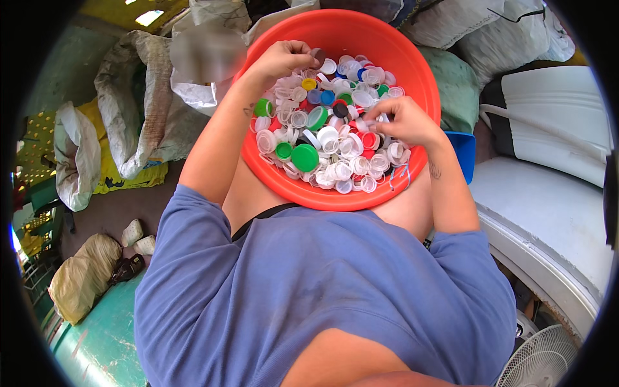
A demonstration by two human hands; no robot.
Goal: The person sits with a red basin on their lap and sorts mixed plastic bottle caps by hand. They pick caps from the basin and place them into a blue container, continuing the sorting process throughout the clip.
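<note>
A red plastic basin rests on my lap, heaped with loose plastic bottle caps. Most caps are clear or white, mixed with green, red, blue, yellow and black ones. Over the far left part of the heap, my left hand pinches a dark brown cap between thumb and fingers. My right hand is low over the right side of the heap, its thumb and fingertips closed around a whitish translucent cap. A large green cap lies on top near the front.
Woven sacks stand at the left, with more stuffed sacks at the far right. A blue plastic container sits beside the basin. White appliance-like casing and a fan are on my right. A green surface holds a tan bag.
</note>
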